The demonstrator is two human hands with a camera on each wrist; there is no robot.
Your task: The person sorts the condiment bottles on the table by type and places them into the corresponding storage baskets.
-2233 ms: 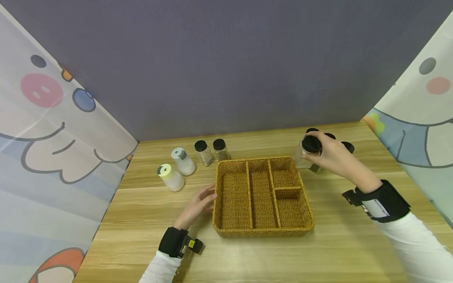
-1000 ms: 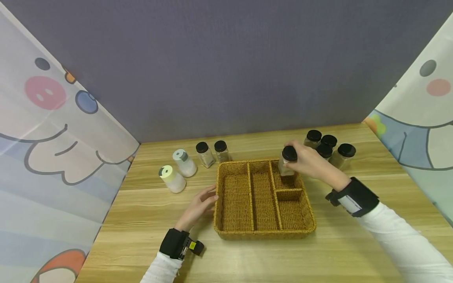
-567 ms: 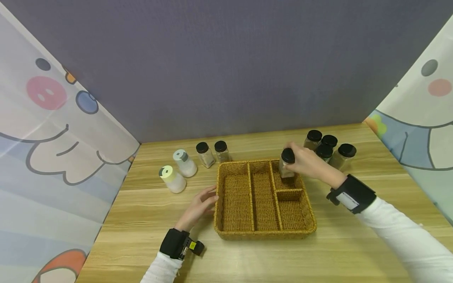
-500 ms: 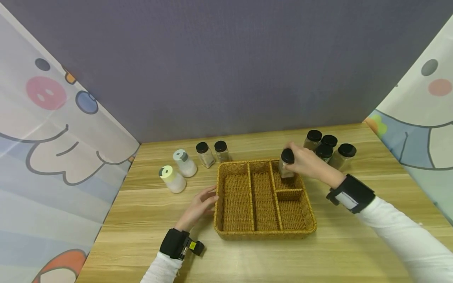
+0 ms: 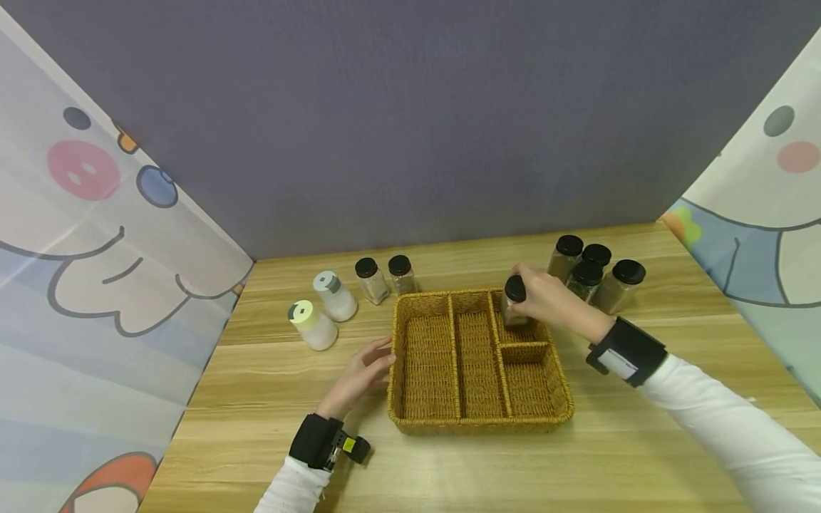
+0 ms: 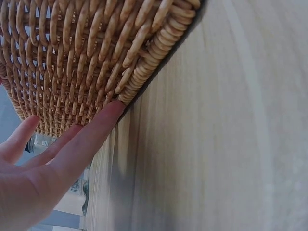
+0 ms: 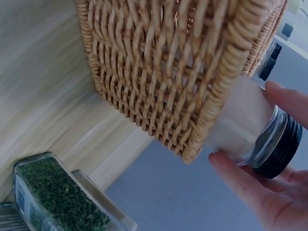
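Note:
A woven basket (image 5: 477, 420) with several compartments sits mid-table. My right hand (image 5: 541, 299) grips a black-lidded spice jar (image 5: 514, 298) and holds it upright inside the basket's far right compartment. In the right wrist view the jar (image 7: 250, 132) shows behind the basket rim (image 7: 216, 96), pinched by my fingers (image 7: 240, 175). My left hand (image 5: 362, 370) rests with straight fingers against the basket's left wall; in the left wrist view its fingertips (image 6: 103, 118) touch the weave (image 6: 86, 57).
Several black-lidded jars (image 5: 593, 274) stand right of the basket; one with green herbs (image 7: 57, 202) shows in the right wrist view. Two more jars (image 5: 385, 274) and two white shakers (image 5: 321, 310) stand at the far left. Curtains flank both sides.
My right hand has carried the jar from the group on the right over the basket and lowered it into the far right compartment. The left hand has stayed put.

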